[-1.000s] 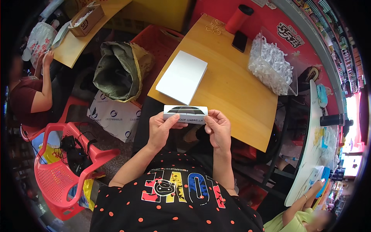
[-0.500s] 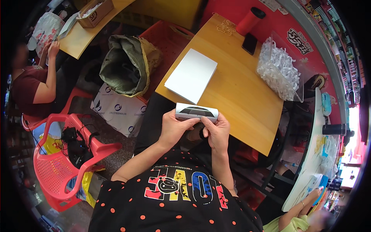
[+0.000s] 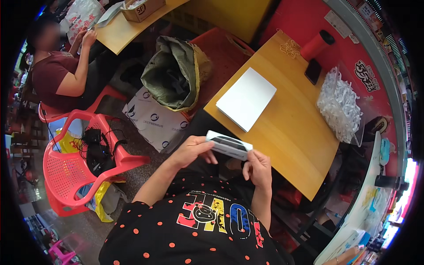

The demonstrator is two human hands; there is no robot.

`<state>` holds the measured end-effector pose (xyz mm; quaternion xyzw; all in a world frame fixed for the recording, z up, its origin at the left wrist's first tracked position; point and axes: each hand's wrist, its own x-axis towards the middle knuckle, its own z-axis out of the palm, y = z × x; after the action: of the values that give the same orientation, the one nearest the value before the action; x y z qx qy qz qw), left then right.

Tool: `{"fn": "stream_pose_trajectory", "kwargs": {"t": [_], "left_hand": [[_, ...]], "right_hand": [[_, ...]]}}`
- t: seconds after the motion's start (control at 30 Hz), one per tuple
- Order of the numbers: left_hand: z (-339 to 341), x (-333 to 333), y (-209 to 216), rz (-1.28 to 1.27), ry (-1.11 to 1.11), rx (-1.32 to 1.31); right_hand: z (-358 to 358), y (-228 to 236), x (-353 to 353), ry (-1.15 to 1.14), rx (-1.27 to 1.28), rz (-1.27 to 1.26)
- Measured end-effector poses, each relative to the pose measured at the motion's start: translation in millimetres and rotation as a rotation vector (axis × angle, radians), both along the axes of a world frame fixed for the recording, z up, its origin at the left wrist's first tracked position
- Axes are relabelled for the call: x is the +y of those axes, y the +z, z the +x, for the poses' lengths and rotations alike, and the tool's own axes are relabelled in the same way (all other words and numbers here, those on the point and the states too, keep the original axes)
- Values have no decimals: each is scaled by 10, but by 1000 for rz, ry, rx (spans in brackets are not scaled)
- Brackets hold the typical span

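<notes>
Just off the near left edge of the wooden table (image 3: pixel 293 148), both hands are holding up a small white box (image 3: pixel 230 145), apparently at a step of handling or checking it. The left hand (image 3: pixel 194 151) is pinching the box's left end, its thumb lying on top and its other fingers curling below. The right hand (image 3: pixel 259 170) is pinching the right end with its fingertips. The box is bridging the gap between the hands, tilting down to the right. Beyond it, a white stack (image 3: pixel 247 99) is lying on the table. Any next move is probably calling for a steady grip on both ends.

Right-side glare, dark curved rim
</notes>
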<state>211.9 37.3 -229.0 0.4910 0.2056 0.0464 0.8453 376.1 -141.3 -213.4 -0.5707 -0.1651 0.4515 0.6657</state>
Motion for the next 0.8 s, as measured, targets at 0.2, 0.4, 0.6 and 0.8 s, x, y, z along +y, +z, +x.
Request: {"fn": "stream_pose_trajectory", "kwargs": {"t": [0.2, 0.4, 0.6, 0.8], "left_hand": [[-588, 676, -11, 223, 641, 195], [-405, 1904, -696, 639, 756, 341], [-75, 2298, -898, 742, 765, 339], [-52, 1573, -719, 558, 701, 155]], "right_hand": [[73, 57, 103, -123, -217, -2], [241, 196, 475, -152, -1528, -188], [319, 29, 692, 29, -1760, -268], [314, -48, 679, -14, -1856, -205]]}}
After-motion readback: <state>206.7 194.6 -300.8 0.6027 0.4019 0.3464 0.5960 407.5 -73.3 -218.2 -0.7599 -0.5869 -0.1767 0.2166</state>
